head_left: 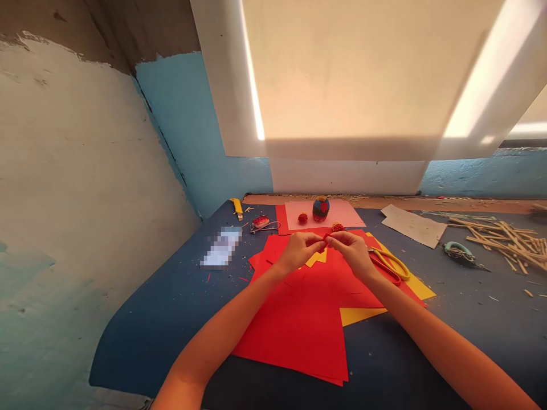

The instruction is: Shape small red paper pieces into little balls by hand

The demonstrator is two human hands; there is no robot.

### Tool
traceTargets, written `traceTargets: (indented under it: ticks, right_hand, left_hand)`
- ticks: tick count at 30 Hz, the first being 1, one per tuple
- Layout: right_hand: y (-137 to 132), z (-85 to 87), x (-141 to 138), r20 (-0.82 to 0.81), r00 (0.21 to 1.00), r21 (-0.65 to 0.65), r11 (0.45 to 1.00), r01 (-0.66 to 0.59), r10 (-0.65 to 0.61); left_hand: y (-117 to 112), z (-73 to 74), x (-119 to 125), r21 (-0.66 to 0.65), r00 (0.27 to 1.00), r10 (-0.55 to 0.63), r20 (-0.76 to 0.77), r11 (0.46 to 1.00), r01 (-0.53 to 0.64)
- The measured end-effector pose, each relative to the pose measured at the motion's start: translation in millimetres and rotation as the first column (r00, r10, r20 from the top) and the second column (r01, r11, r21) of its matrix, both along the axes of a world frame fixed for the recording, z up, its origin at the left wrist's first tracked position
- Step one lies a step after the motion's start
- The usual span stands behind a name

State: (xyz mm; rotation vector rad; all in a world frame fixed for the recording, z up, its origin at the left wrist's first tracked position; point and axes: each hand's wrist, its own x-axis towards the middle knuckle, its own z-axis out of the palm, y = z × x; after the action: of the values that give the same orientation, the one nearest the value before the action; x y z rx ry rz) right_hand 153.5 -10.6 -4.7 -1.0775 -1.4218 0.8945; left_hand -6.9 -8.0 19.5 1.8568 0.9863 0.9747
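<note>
My left hand (pixel 302 248) and my right hand (pixel 349 248) meet over the table, both pinching a small red paper piece (pixel 326 237) between thumb and fingertips. Fingers partly cover the piece, so its folds cannot be made out. Below them lie red paper sheets (pixel 299 324) with small yellow paper pieces (pixel 317 257) on top. Scissors with red and yellow handles (pixel 393 266) rest by my right hand. Just beyond the hands are a red textured ball (pixel 302 218), another red and yellow ball (pixel 338 226) and a dark, multicoloured barrel-shaped ornament (pixel 320 209).
Left on the blue table (pixel 171 319) lie a yellow utility knife (pixel 237 209), a red object with a wire loop (pixel 261 222) and a blurred pale rectangle (pixel 222 246). To the right are a cardboard piece (pixel 413 225), a teal coil (pixel 458 253) and many thin sticks (pixel 508 239). Walls stand left and behind.
</note>
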Motion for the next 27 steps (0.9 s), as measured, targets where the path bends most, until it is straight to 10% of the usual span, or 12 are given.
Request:
traceTargets:
  ticks: [11,19,27]
  right_hand:
    - [-0.9,-2.6,1.3,0.03,0.996,-0.009,0.996,-0.085,0.085]
    - [-6.5,14.1,-0.3,0.011,1.0,0.009,1.0,0.012,-0.012]
    - [-0.8,9.9,1.3,0.023,0.992,0.079,0.989,0.122,-0.124]
  left_hand:
    - [2.6,-7.4,-2.7,-0.087,0.986,-0.076,-0.15,0.994,0.063]
    - [1.6,-10.1,6.8,-0.254,0.988,-0.076,0.133,0.961,0.108]
    - [3.7,-14.9,8.8,-0.1,0.998,-0.047,0.041,0.994,0.051]
